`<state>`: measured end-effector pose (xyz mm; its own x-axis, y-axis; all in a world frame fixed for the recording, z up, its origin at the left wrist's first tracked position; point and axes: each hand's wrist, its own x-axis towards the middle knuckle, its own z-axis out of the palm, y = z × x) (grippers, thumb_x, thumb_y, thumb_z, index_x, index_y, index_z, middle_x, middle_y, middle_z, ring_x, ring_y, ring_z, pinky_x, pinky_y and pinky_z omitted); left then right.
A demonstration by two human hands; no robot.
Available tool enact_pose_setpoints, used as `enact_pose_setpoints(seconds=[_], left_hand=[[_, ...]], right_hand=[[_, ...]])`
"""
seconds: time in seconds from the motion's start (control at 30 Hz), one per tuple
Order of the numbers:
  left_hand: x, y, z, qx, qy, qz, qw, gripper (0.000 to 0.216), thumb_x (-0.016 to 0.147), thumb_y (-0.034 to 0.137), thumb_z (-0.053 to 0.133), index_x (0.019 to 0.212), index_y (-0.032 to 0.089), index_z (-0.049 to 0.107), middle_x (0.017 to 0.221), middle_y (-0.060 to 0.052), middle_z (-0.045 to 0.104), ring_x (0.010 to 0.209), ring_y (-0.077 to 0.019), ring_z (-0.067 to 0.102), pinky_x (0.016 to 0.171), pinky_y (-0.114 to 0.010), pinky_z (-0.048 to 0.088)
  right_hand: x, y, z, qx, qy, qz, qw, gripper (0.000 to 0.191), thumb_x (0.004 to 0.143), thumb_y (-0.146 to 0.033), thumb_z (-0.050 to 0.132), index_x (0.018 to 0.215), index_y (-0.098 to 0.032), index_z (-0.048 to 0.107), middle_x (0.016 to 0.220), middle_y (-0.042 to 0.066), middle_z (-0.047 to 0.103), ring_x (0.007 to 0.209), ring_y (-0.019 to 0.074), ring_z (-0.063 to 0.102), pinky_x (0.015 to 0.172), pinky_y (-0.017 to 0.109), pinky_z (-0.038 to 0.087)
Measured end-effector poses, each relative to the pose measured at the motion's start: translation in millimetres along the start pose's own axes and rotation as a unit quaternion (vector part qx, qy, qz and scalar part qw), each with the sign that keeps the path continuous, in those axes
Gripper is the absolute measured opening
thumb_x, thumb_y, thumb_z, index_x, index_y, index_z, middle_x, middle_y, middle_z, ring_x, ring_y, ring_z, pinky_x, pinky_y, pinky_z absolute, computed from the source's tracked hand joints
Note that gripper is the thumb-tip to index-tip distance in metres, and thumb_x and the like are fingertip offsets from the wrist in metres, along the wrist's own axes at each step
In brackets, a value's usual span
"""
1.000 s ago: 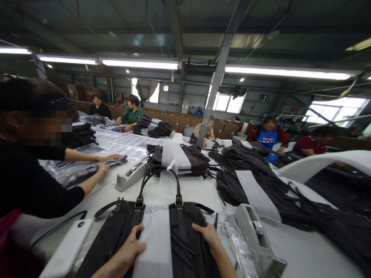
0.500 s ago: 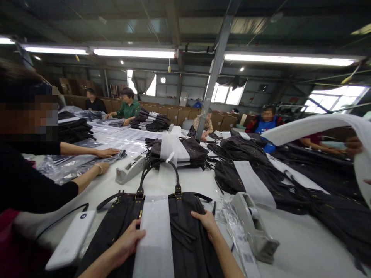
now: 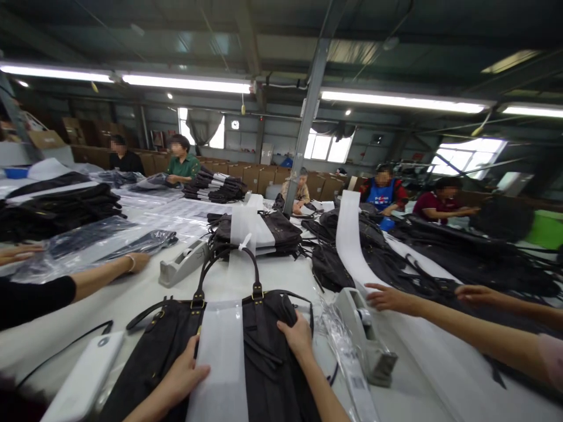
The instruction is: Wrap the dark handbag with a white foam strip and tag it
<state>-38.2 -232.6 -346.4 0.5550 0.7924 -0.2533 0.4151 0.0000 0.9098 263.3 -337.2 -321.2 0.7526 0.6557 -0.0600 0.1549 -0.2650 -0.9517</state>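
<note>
A dark handbag [image 3: 268,363] lies flat on the white table in front of me, handles [image 3: 226,266] pointing away. A white foam strip [image 3: 220,366] runs down its middle. My left hand [image 3: 182,375] rests flat on the bag at the strip's left edge. My right hand [image 3: 297,335] presses on the bag's upper right part, fingers curled on the fabric. Neither hand lifts anything.
A grey tape dispenser [image 3: 367,340] stands right of the bag, another tape dispenser [image 3: 182,262] farther left. A white power bank [image 3: 83,381] with a cable lies at the left. A co-worker's hands [image 3: 387,298] reach in from the right over a long white foam strip [image 3: 352,246]. Stacked bags [image 3: 264,231] lie beyond.
The view has turned right. The co-worker on the right has laid the white foam strip down over the bags and reaches across. My right hand has slid slightly up the bag.
</note>
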Motion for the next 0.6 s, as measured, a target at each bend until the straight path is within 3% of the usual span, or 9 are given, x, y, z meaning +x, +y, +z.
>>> enact_pose_setpoints(seconds=[0.07, 0.17, 0.23, 0.33, 0.4, 0.5, 0.53, 0.6], left_hand=[[3, -4, 1, 0.016, 0.003, -0.005, 1.0, 0.084, 0.061, 0.034, 0.053, 0.134, 0.007, 0.021, 0.107, -0.015, 0.063, 0.083, -0.0265, 0.063, 0.081, -0.038, 0.047], [5, -8, 4, 0.009, 0.008, 0.001, 1.0, 0.084, 0.06, 0.035, 0.053, 0.133, 0.007, 0.023, 0.112, -0.016, 0.062, 0.083, -0.0264, 0.063, 0.081, -0.038, 0.047], [3, -9, 3, 0.001, 0.002, -0.006, 1.0, 0.086, 0.06, 0.036, 0.054, 0.135, 0.008, 0.022, 0.106, -0.013, 0.065, 0.08, -0.0256, 0.064, 0.077, -0.036, 0.048], [-3, 5, -9, 0.052, -0.015, -0.008, 0.999, 0.087, 0.065, 0.041, 0.056, 0.137, 0.006, 0.023, 0.088, -0.008, 0.069, 0.075, -0.0266, 0.066, 0.073, -0.034, 0.049], [-5, 28, -22, 0.15, 0.015, 0.039, 0.988, 0.078, 0.072, 0.047, 0.052, 0.137, 0.009, 0.03, 0.086, -0.008, 0.069, 0.08, -0.0285, 0.066, 0.076, -0.035, 0.048], [-2, 81, -25, 0.29, 0.099, 0.125, 0.944, 0.054, 0.084, 0.049, 0.04, 0.127, 0.016, 0.046, 0.084, -0.007, 0.067, 0.081, -0.0268, 0.065, 0.074, -0.036, 0.045], [2, 99, -17, 0.296, 0.083, 0.132, 0.942, 0.049, 0.086, 0.05, 0.037, 0.119, 0.017, 0.052, 0.074, -0.004, 0.065, 0.072, -0.0238, 0.064, 0.068, -0.033, 0.045], [12, 131, 13, 0.231, -0.012, 0.12, 0.966, 0.046, 0.088, 0.055, 0.036, 0.101, 0.017, 0.059, 0.057, 0.002, 0.057, 0.055, -0.0174, 0.058, 0.054, -0.028, 0.042]], right_hand=[[-6, -6, -1, -0.025, 0.012, -0.034, 0.999, 0.058, 0.056, -0.034, 0.071, 0.11, -0.018, 0.061, 0.107, 0.01, 0.068, 0.108, 0.0326, 0.058, 0.102, 0.048, 0.038], [-6, -13, -10, -0.002, -0.054, -0.07, 0.996, 0.055, 0.067, -0.051, 0.063, 0.111, -0.017, 0.061, 0.11, 0.009, 0.067, 0.107, 0.0261, 0.059, 0.099, 0.038, 0.043], [1, -16, -25, 0.015, -0.085, -0.057, 0.995, 0.059, 0.074, -0.064, 0.047, 0.101, -0.015, 0.065, 0.104, 0.009, 0.069, 0.1, 0.0234, 0.062, 0.09, 0.034, 0.049], [7, -19, -62, 0.004, -0.042, -0.014, 0.999, 0.07, 0.076, -0.073, 0.032, 0.096, -0.015, 0.066, 0.103, 0.012, 0.068, 0.098, 0.0232, 0.063, 0.082, 0.032, 0.051], [0, -17, -90, -0.013, -0.011, -0.003, 1.0, 0.066, 0.074, -0.072, 0.039, 0.097, -0.017, 0.066, 0.102, 0.011, 0.068, 0.098, 0.0231, 0.062, 0.079, 0.031, 0.049], [-31, -3, -117, -0.101, 0.0, -0.008, 0.995, 0.05, 0.074, -0.063, 0.048, 0.082, -0.017, 0.067, 0.078, 0.007, 0.067, 0.079, 0.0214, 0.06, 0.068, 0.03, 0.044], [-45, 4, -120, -0.155, -0.008, -0.008, 0.988, 0.046, 0.075, -0.059, 0.047, 0.075, -0.017, 0.066, 0.069, 0.006, 0.065, 0.071, 0.02, 0.058, 0.065, 0.03, 0.04], [-70, 21, -116, -0.251, -0.044, -0.003, 0.967, 0.044, 0.08, -0.051, 0.042, 0.062, -0.016, 0.062, 0.061, 0.005, 0.06, 0.064, 0.0175, 0.054, 0.062, 0.03, 0.034]])
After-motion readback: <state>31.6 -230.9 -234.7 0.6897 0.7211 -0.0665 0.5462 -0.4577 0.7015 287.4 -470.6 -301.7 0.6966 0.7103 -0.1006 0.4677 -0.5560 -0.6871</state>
